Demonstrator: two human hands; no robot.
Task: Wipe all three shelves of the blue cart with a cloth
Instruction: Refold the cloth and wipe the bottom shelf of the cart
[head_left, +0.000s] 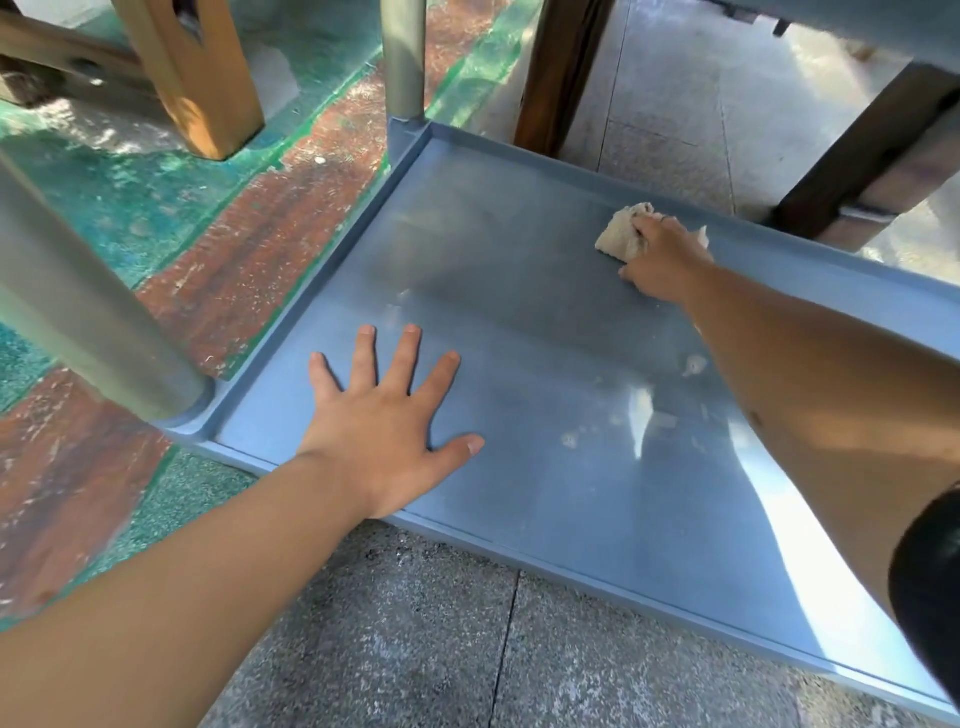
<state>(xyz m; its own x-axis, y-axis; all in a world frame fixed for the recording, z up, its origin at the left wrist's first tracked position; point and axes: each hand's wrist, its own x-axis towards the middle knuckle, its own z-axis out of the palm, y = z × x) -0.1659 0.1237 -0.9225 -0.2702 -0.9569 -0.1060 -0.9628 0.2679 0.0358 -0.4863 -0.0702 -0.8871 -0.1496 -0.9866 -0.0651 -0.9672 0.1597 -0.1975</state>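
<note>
My right hand (662, 260) grips the cloth (623, 234) upper right on the bottom shelf (519, 312); left hand (387, 415) lies flat, fingers spread. Leaning too hard could roll the cart, I reckon.

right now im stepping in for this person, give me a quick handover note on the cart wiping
Left hand: open, flat on the near-left part of the blue shelf, bracing.
Right hand: holds the beige cloth bunched against the shelf near its far rim.
Done: cannot tell from this view; the other two shelves are not visible here.
Left: pale smudges show on the near-right part of this shelf, so bring the cloth back over that area, then check the other shelves.
</note>
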